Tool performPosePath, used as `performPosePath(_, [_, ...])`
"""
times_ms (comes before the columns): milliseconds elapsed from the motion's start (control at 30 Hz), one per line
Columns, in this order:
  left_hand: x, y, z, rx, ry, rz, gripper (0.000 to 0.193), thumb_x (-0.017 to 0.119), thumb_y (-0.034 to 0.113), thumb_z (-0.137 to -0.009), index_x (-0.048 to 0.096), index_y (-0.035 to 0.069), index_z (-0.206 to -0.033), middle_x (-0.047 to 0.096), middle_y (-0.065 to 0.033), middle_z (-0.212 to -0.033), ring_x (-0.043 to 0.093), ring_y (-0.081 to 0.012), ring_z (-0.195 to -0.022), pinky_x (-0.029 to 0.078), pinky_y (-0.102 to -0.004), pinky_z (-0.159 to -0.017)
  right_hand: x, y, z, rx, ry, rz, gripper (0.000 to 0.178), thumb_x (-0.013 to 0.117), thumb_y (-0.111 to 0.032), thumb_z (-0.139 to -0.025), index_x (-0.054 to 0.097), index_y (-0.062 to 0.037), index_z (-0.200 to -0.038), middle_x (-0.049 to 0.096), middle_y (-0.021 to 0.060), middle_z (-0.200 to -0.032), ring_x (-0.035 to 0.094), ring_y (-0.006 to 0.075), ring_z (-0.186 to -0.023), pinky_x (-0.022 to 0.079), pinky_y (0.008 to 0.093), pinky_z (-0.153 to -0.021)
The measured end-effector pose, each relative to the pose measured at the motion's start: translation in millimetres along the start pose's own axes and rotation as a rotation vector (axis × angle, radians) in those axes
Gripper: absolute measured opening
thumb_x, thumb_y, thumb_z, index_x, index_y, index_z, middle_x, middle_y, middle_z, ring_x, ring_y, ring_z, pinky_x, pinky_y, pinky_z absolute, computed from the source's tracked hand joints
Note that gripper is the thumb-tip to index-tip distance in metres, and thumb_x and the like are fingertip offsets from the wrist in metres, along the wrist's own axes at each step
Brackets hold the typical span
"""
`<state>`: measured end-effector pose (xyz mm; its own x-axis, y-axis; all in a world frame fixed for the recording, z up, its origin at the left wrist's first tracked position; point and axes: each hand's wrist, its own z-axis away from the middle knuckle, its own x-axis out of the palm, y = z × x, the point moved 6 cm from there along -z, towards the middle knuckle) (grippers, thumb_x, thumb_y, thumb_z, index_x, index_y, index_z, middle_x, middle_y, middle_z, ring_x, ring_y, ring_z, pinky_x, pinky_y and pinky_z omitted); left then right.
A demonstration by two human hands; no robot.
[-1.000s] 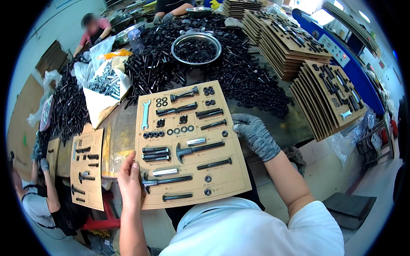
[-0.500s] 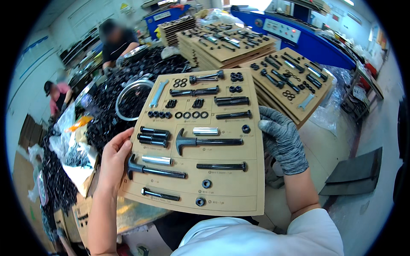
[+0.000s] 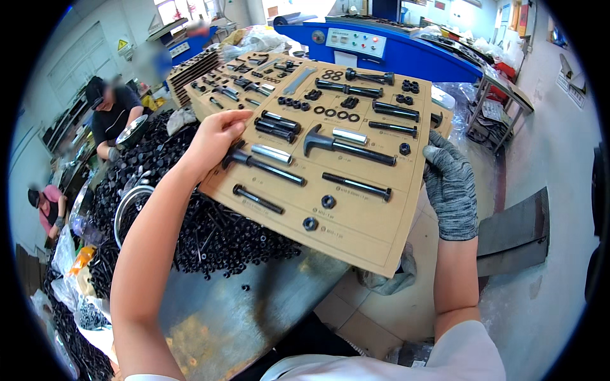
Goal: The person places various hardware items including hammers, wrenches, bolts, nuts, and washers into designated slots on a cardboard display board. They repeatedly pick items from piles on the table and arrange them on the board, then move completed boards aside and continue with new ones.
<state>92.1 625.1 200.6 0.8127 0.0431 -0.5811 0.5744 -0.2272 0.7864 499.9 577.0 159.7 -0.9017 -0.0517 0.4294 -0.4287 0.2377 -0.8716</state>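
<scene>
I hold a brown cardboard sheet [image 3: 365, 238] up at a tilt between both hands. Bare, my left hand [image 3: 219, 140] is closed on its left edge; my right hand [image 3: 450, 184], in a grey knit glove, grips the right edge, its thumb on top. Rows of hardware lie on the sheet: a light blue wrench [image 3: 299, 81], black bolts [image 3: 357, 187], two hook-headed black bolts [image 3: 356, 151], silver sleeves [image 3: 272, 153], dark washers [image 3: 331, 113] and nuts [image 3: 328, 202]. The fingers under the sheet are hidden.
Loose black bolts and nuts [image 3: 210, 244] heap up on the metal table [image 3: 235, 317], with a round metal rim [image 3: 121, 219] among them. Behind the sheet stand stacked hardware boards [image 3: 206, 109] and a blue machine [image 3: 413, 58]. Two people [image 3: 108, 108] work at the left.
Both hands have carried the cardboard sheet forward and up, off to the right of the heap, and it now tilts more. The view has turned to the right.
</scene>
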Motion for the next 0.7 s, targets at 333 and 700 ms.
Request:
performPosePath(333, [86,11,-117,-0.117,-0.124,0.26,0.034,0.056,0.004,-0.1,0.066,0.002,-0.132,0.069,-0.0064,-0.121,0.063,-0.0116,-0.104,0.049,-0.027,-0.095,-91,3,-46,-0.086,0.162,0.156,0.044,0.062,-0.005,-0.092,0.058,0.0081,-0.134,0.067,0.0121,-0.117,0.065,0.0177,-0.1,0.055,0.0297,-0.085])
performPosePath(700, [122,-3,-154,-0.11,-0.188,0.14,0.034,0.057,0.006,-0.099,0.068,0.007,-0.131,0.07,-0.0066,-0.117,0.064,-0.0131,-0.1,0.051,-0.0289,-0.092,-127,23,-54,-0.014,0.228,0.119,0.048,0.058,-0.006,-0.093,0.054,0.008,-0.139,0.064,0.0174,-0.129,0.063,0.0247,-0.115,0.052,0.0348,-0.101])
